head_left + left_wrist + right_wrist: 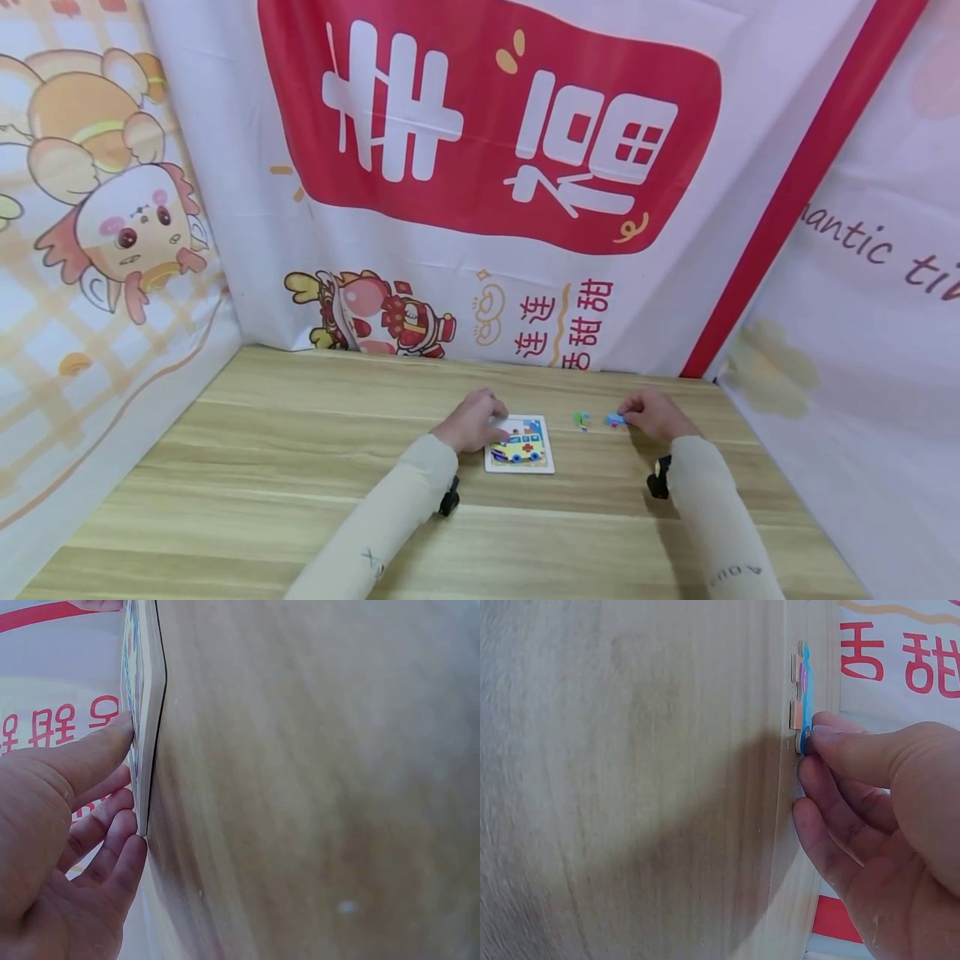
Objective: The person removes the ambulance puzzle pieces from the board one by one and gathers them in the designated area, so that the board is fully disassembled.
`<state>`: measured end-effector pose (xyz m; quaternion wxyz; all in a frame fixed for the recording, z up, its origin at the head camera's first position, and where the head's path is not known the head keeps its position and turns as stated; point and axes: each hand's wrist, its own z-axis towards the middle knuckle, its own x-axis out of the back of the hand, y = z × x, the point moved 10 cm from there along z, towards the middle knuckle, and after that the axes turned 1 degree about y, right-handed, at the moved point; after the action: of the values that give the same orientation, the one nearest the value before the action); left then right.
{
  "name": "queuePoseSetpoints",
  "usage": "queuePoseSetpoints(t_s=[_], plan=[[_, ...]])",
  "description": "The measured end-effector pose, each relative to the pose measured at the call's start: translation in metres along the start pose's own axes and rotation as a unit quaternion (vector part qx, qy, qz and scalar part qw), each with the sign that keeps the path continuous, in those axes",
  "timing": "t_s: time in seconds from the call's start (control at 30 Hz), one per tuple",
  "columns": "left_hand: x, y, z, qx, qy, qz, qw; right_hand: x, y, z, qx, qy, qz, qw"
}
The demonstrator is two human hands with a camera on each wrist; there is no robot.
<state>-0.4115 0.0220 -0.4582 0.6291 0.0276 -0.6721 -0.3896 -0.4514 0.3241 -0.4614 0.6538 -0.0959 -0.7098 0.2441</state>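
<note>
Currently, your left hand (476,421) grips the left edge of the puzzle board (519,469), thumb over its face and fingertips against its side; the board rests flat on the table (300,467). Your right hand (656,415), well to the right of the board, pinches one end of the blue piece (615,420) between thumb and forefinger. Whether that piece is lifted, you cannot tell here. The green piece (581,421) lies untouched between the board and the blue piece. Judgement: the step in hand is the pinch. For a good one, take the blue piece by its rim, thumb and forefinger opposed; it looks thin and would likely slip under a one-sided push. Raise it clear of the green piece. Use light left-hand pressure, enough to stop the board sliding.
</note>
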Motion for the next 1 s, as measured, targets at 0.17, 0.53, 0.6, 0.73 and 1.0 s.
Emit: queuePoseSetpoints(t_s=[0.17,0.53,0.6,0.73,1.0], plan=[[-0.001,0.001,0.000,-0.002,0.000,-0.002,1.0000,-0.002,0.001,0.003,-0.009,-0.006,-0.001,0.9999],[0.001,-0.001,0.000,-0.001,-0.001,0.002,1.0000,-0.002,-0.060,0.012,0.050,-0.018,-0.030,0.9982],[0.001,0.000,0.000,0.000,0.000,-0.001,1.0000,-0.007,-0.076,0.013,0.067,-0.023,-0.034,0.9969],[0.001,-0.001,-0.001,0.003,0.001,-0.003,1.0000,-0.021,-0.103,0.017,0.076,-0.040,-0.031,0.9958],[0.000,0.000,0.001,-0.001,0.001,0.002,1.0000,-0.054,-0.152,0.019,0.151,-0.084,-0.045,0.9839]])
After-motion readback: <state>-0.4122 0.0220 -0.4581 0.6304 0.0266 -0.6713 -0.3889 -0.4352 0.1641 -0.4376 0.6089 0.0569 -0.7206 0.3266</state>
